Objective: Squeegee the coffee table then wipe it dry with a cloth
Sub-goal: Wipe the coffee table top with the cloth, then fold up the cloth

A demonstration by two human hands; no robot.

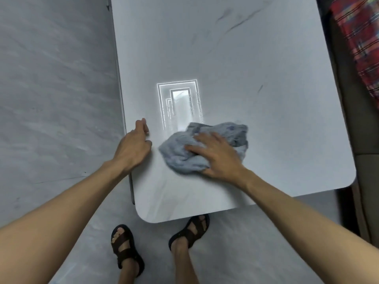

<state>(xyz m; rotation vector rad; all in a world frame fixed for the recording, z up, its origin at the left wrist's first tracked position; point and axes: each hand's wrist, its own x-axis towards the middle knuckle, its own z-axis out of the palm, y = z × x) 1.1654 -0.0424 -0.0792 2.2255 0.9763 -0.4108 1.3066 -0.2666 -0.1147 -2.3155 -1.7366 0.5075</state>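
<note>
The person is wearing dark brown sandals; the left sandal (pixel 126 251) and the right sandal (pixel 191 230) are each crossing the foot with wide straps, leaving the toes showing. Both forearms are showing bare down to the left hand (pixel 133 148) and the right hand (pixel 219 156); the shins are showing bare too.

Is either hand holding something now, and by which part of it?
Nothing is gripped. The right hand presses flat on the middle of the crumpled cloth; the left hand rests, loosely curled, at the left edge of the coffee table.
</note>
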